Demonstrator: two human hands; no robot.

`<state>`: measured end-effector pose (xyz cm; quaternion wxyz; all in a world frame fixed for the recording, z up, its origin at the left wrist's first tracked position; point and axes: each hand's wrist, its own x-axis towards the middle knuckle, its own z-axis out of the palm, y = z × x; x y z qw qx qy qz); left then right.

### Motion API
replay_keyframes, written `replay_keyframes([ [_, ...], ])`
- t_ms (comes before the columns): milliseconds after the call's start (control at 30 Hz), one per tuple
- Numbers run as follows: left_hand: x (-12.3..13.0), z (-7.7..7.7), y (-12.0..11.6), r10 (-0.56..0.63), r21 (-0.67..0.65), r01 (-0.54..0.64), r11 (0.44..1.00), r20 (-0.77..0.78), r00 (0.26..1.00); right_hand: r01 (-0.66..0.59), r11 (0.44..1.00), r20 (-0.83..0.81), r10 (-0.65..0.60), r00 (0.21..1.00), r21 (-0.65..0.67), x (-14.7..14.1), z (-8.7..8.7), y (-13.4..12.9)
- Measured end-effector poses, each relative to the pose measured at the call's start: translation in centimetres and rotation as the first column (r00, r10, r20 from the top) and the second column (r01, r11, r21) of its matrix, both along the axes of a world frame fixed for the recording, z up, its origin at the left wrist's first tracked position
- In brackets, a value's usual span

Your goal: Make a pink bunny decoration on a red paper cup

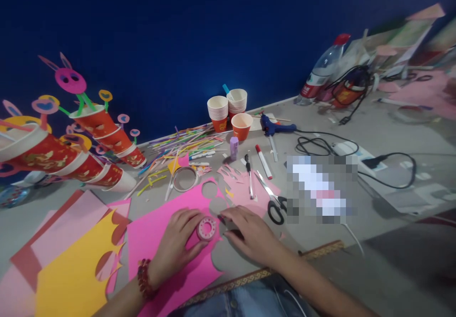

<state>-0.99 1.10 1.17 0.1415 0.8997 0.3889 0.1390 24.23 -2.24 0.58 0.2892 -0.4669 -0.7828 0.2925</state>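
Note:
My left hand (180, 236), a beaded bracelet at its wrist, grips a small roll of tape (206, 229) with a pink core between thumb and fingers. It is above a bright pink sheet of paper (167, 219) with round bites cut from its right edge. Just right of the tape is my right hand (251, 234), low over the table, its fingers bent and the thumb apart from them. I see nothing held in it, though its palm is hidden. Black-handled scissors (277, 207), a black pen (249, 177) and a red-capped marker (263, 162) lie beyond it.
Stacked paper cups (218, 112) stand by the blue wall near coloured sticks (181, 143). Cup figures (103, 136) lean at left above yellow paper (71, 264). A blue glue gun (276, 126) with a cord, a blurred-out device (318, 188) and a bottle (322, 74) are at right.

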Motion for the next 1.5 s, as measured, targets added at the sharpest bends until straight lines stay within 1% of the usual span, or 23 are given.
replay_keyframes([
  [300,0.2,0.4,0.0,0.001,-0.034,-0.001,0.999,-0.010,1.000,0.002,1.000,0.025,-0.003,1.000,0.007,-0.1,0.1,0.0],
  [633,-0.2,0.6,-0.4,-0.019,-0.021,0.019,1.000,0.029,0.999,0.004,1.000,0.015,-0.004,1.000,0.029,-0.1,0.1,-0.1],
  [733,-0.5,0.8,-0.6,-0.054,0.041,0.051,0.998,0.063,0.997,0.005,0.999,-0.002,-0.005,1.000,0.049,0.0,0.3,-0.1],
  [833,-0.8,1.0,-0.9,-0.149,0.147,0.137,0.980,0.069,0.987,0.008,0.996,-0.021,-0.007,1.000,0.083,0.1,0.4,-0.2],
  [933,-0.8,1.3,-1.4,-0.224,0.222,0.208,0.953,0.049,0.973,0.028,0.991,-0.037,-0.023,0.999,0.127,0.1,0.5,-0.3],
  [1067,-0.6,1.4,-1.9,-0.236,0.258,0.220,0.941,0.032,0.971,0.074,0.981,-0.066,-0.063,0.996,0.180,0.2,1.0,-0.4],
  [1200,-0.4,1.4,-2.1,-0.223,0.255,0.210,0.944,0.023,0.974,0.136,0.959,-0.051,-0.127,0.991,0.248,1.6,1.8,-0.2],
  [1267,-0.5,1.4,-2.2,-0.219,0.251,0.206,0.946,0.023,0.975,0.202,0.941,-0.017,-0.205,0.979,0.271,2.7,2.4,0.4],
  [1333,-0.5,1.4,-2.2,-0.216,0.242,0.201,0.949,0.037,0.976,0.293,0.919,0.058,-0.318,0.946,0.262,3.8,2.9,1.5],
  [1400,-0.5,1.5,-2.1,-0.213,0.233,0.192,0.953,0.065,0.975,0.362,0.912,0.205,-0.398,0.894,0.192,4.3,3.4,3.0],
  [1433,-0.5,1.6,-2.1,-0.211,0.226,0.188,0.956,0.078,0.974,0.377,0.915,0.297,-0.403,0.866,0.143,4.4,3.5,3.8],
  [1500,-0.4,1.9,-2.1,-0.202,0.207,0.179,0.962,0.098,0.974,0.429,0.899,0.473,-0.414,0.778,0.081,4.0,3.6,5.2],
])
